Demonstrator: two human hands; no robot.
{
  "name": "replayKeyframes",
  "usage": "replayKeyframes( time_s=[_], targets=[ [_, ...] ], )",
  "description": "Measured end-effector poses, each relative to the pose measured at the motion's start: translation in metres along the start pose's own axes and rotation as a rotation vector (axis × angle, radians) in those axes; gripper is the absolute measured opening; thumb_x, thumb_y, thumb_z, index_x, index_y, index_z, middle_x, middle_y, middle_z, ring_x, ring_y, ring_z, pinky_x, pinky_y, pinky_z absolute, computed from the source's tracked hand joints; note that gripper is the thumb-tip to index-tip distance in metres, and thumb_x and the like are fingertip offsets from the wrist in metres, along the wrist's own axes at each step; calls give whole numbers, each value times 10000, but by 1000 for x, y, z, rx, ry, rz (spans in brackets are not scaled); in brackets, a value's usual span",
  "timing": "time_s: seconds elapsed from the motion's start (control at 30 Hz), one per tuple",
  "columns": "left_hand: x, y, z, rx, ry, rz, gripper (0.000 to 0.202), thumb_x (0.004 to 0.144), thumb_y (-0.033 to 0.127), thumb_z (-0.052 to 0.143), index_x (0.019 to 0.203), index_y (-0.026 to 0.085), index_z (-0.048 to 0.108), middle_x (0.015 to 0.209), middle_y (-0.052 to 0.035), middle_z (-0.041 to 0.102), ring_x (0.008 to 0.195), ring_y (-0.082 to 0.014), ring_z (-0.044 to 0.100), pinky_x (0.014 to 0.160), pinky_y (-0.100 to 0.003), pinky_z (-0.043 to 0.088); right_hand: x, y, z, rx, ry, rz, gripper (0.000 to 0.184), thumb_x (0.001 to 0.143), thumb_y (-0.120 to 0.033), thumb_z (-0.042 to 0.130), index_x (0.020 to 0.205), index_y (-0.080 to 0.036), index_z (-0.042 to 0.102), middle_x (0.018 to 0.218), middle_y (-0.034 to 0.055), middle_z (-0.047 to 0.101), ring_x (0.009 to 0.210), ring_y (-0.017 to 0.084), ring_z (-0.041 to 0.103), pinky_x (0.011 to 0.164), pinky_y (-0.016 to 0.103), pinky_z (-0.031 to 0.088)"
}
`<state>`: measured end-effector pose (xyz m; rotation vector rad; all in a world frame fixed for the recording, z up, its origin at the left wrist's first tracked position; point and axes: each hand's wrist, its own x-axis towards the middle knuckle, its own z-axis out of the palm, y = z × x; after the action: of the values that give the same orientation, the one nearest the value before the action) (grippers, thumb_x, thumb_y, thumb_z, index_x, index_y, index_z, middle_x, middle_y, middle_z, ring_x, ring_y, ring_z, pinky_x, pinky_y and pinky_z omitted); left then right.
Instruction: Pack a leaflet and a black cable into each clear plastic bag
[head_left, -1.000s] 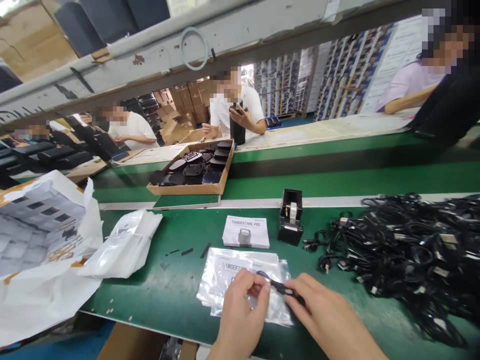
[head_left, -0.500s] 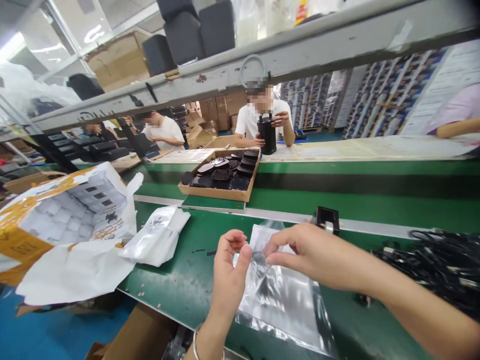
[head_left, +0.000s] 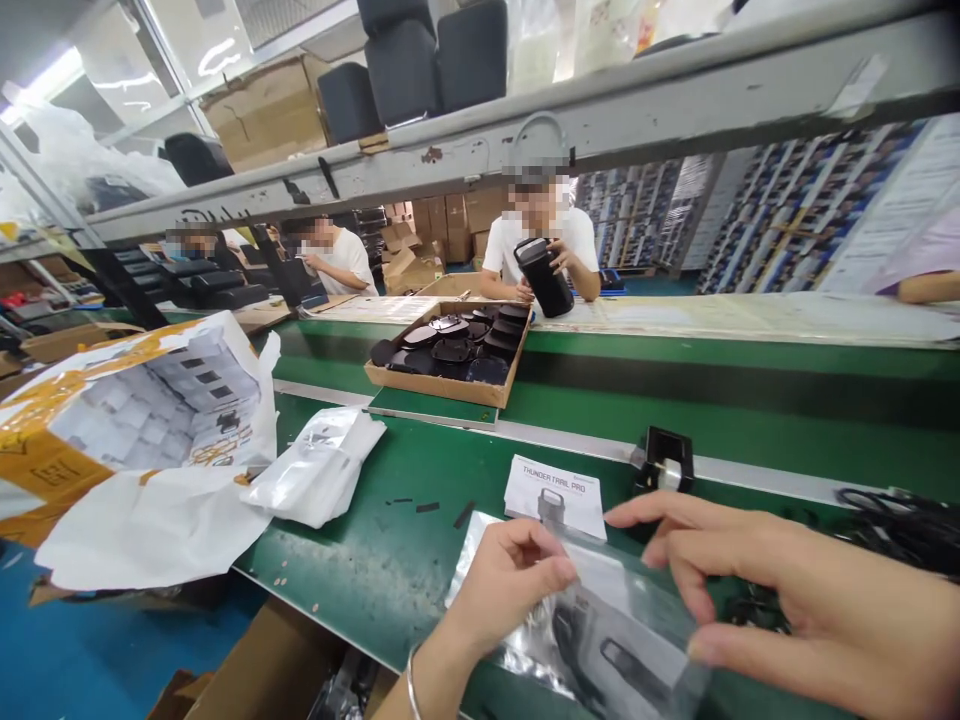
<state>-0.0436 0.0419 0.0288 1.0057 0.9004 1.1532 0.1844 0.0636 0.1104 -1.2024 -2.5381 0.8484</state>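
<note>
My left hand [head_left: 504, 587] pinches the top edge of a clear plastic bag [head_left: 615, 640] that lies on the green bench and holds a dark cable. My right hand [head_left: 780, 590] hovers over the bag's right side with its fingers spread and curved, touching the plastic; nothing is gripped in it. Just behind the bag lies a white booklet [head_left: 555, 495] printed "THUNDER TRAIL PRO". A black tape dispenser [head_left: 664, 462] stands beyond it.
A pile of black cables [head_left: 900, 525] lies at the right. A stack of clear bags [head_left: 319, 478] and an open box with white wrapping [head_left: 142, 440] sit at the left. A cardboard tray of black discs [head_left: 450, 350] rests on the belt. Several people work across the line.
The bag has come down from mid-air to the bench. My right hand let go of its top edge and spread open over it. The view shifted slightly, showing the booklet again.
</note>
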Motion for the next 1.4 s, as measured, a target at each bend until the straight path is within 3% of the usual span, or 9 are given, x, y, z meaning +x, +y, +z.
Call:
replayKeyframes(
  time_s=[0.1,0.2,0.37,0.8,0.93,1.03,1.2,1.27,1.4],
  targets=[
    [0,-1,4,97,90,51,370,628,484,753,587,140,623,536,22,539,529,-98,448,558,-228,365,-10,24,28,61,250,121,135,736,-435,638,773,-307,662,1119,20,664,1004,270,612,760,327,524],
    [2,1,8,138,203,84,268,631,371,755,592,143,620,560,24,557,559,-105,463,560,-221,372,-10,28,57,282,494,256,502,650,-440,697,1113,-276,596,1064,64,677,879,253,638,718,337,543],
    [6,3,12,135,328,64,206,551,223,771,565,153,577,550,47,532,550,-100,477,518,-199,388,1,18,81,488,370,325,299,816,-455,513,802,-204,675,731,44,697,678,201,634,633,285,521],
    [5,2,-6,228,68,84,42,706,179,673,667,169,686,791,-55,690,798,-189,632,731,-283,469,-2,32,78,445,449,211,254,806,-324,510,822,-265,757,932,48,740,862,237,673,790,314,530],
    [6,-5,-6,-21,12,-9,479,748,484,665,1118,192,581,1034,-100,672,929,-218,627,817,-321,458,-2,38,81,459,447,174,276,810,-291,482,759,-245,749,923,66,733,860,234,671,791,328,529],
    [7,-18,2,83,28,-82,508,637,510,758,976,156,622,855,-63,664,745,-165,598,662,-252,441,-2,40,85,468,424,151,278,826,-296,469,775,-238,736,956,71,721,890,230,660,793,329,521],
    [10,-30,12,175,157,-73,397,664,521,726,737,151,604,574,44,512,526,-86,425,523,-209,335,0,61,81,381,791,552,377,769,-505,544,990,-214,637,772,54,682,730,239,655,653,358,500],
    [9,-29,12,181,166,-63,385,664,510,728,728,154,596,563,52,499,513,-81,406,509,-204,324,7,72,76,430,800,712,383,722,-548,584,879,-205,648,576,5,617,540,219,621,545,349,472],
    [8,-26,8,187,159,-50,351,683,482,723,720,156,598,574,49,517,523,-82,417,519,-198,336,22,79,68,622,746,715,325,698,-525,622,713,-201,642,432,-26,557,411,181,578,451,310,477]
  ],
)
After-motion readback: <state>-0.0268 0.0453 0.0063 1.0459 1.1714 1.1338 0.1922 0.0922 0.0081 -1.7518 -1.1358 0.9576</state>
